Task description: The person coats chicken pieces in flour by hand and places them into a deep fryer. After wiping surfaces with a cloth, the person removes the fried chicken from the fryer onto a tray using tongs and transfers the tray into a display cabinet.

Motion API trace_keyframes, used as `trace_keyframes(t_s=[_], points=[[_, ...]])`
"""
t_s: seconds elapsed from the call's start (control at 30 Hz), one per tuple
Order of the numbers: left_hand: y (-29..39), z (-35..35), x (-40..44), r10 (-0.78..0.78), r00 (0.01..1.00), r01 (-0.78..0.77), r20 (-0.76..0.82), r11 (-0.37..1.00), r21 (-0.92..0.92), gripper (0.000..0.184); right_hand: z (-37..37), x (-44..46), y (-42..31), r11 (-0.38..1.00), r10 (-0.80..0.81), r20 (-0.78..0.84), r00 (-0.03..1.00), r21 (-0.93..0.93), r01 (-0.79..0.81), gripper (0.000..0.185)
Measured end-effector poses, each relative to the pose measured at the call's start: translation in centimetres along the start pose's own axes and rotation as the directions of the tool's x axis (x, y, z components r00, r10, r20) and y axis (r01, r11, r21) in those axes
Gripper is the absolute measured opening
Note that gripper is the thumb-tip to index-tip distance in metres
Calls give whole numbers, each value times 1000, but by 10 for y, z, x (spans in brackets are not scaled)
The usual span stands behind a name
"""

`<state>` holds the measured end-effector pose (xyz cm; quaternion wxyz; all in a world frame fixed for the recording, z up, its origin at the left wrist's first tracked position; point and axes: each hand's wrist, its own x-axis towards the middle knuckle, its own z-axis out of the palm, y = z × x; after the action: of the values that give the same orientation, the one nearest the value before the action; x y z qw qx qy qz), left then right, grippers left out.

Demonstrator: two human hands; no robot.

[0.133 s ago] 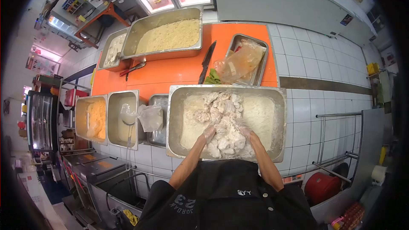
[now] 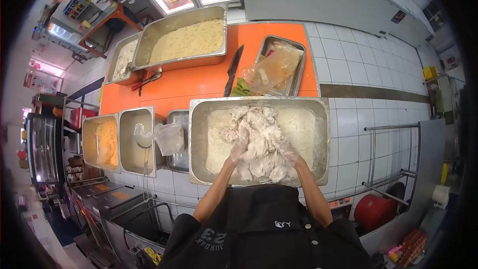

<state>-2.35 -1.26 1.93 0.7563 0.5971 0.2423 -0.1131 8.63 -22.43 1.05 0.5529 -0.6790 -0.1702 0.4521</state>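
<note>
Touching coated pieces [image 2: 262, 142] from either side with left hand [image 2: 240, 144] and right hand [image 2: 287, 152], inside the large pan [image 2: 324, 139], amid loose powder [image 2: 298, 123]. Cannot tell either grip as wide or narrow under the coating. Beyond, on the orange surface [image 2: 196, 83]: knife [image 2: 232, 72] near a tray [image 2: 299, 75] bearing a bag [image 2: 273, 73]. Further left: strainer [image 2: 144, 141] in a small pan [image 2: 130, 163].

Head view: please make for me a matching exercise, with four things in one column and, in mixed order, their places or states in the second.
1. knife
2. floured pieces
3. orange mixture
4. metal tray

A. in the leftmost pan
B. partly under a plastic bag
C. dark, lying on the orange tabletop
D. between left hand and right hand

Pairs: 1-C, 2-D, 3-A, 4-B
</note>
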Motion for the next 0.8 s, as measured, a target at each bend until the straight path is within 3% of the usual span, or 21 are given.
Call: trace_keyframes(t_s=[0.03, 0.07, 0.1, 0.13, 0.2, 0.27, 0.3, 0.33, 0.37, 0.4, 0.43, 0.47, 0.5, 0.53, 0.57, 0.6, 0.63, 0.67, 0.73, 0.77, 0.8], points=[[3, 9, 10, 75, 969, -49, -237, 992, 116, 53, -16, -5, -5, 996, -79, -11, 997, -39, 78, 43], [-15, -7, 18, 311, 929, -222, -200, 902, 369, 53, -31, -10, -11, 985, -157, -22, 987, -81, 155, 42], [-4, -12, 15, 528, 836, -346, -151, 721, 601, 54, -37, -11, -17, 996, -88, -37, 995, -32, 87, 43], [7, -22, 6, 198, 957, -77, -210, 875, 477, 54, -42, -11, -20, 1000, -18, -46, 999, 23, 19, 45], [22, -43, -16, -172, 960, 241, -219, 908, 341, 55, -54, -14, -13, 997, 52, -36, 998, -57, -54, 47], [-11, -71, -19, -130, 977, 210, -171, 741, 637, 55, -62, -12, 3, 984, 110, -36, 993, -139, -114, 49], [-29, -80, -17, -117, 982, 190, -150, 663, 724, 55, -61, -9, 23, 776, 57, 40, 998, -630, -19, 50], [-49, -80, -14, -4, 992, 73, -126, 837, 543, 55, -59, -8, 36, 342, 53, 131, 990, -934, 105, 51], [-67, -78, 0, 55, 990, 8, -132, 902, 432, 56, -51, -9, 37, 341, 54, 131, 990, -934, 105, 51], [-85, -76, 13, 114, 984, -65, -137, 946, 316, 56, -35, -5, 31, 594, 10, 97, 995, -801, 72, 51], [-98, -68, 30, 299, 953, -257, 40, 734, 629, 58, -11, -4, 24, 801, -15, 53, 999, -597, 44, 51], [-110, -59, 47, 465, 859, -416, 214, 391, 821, 59, 10, -1, 15, 938, -29, 2, 1000, -345, 28, 51], [-72, -39, 34, 308, 950, -261, 60, 671, 694, 61, 23, 7, 3, 997, -41, -49, 998, -71, 37, 51], [-28, -18, 19, 122, 987, -64, -108, 898, 435, 62, 23, 10, -5, 997, -44, -69, 997, 67, 49, 51], [19, 5, 4, -60, 964, 100, -260, 984, 144, 63, 23, 14, -13, 977, -47, -89, 995, 204, 65, 51], [7, -1, 10, -127, 944, 137, -306, 990, 13, 62, 21, 9, -16, 957, 18, 1, 1000, 291, -18, 51], [-24, -17, 27, -129, 943, 140, -307, 990, 14, 62, 14, 8, -9, 941, 49, 49, 998, 332, -62, 51], [-65, -35, 47, 113, 951, -92, -288, 992, 87, 59, 8, 7, -1, 923, 79, 96, 992, 369, -109, 52], [-60, -44, 45, 348, 900, -319, -262, 936, 147, 58, -11, 9, 17, 951, -128, 129, 983, 297, 85, 47], [-6, -37, 26, 253, 941, -254, -223, 967, 26, 55, -16, 7, 12, 949, -195, 143, 970, 275, 151, 45], [30, -36, 18, 161, 973, -178, -167, 980, -89, 53, -19, -3, -25, 956, -255, -2, 967, 150, 252, 44]])
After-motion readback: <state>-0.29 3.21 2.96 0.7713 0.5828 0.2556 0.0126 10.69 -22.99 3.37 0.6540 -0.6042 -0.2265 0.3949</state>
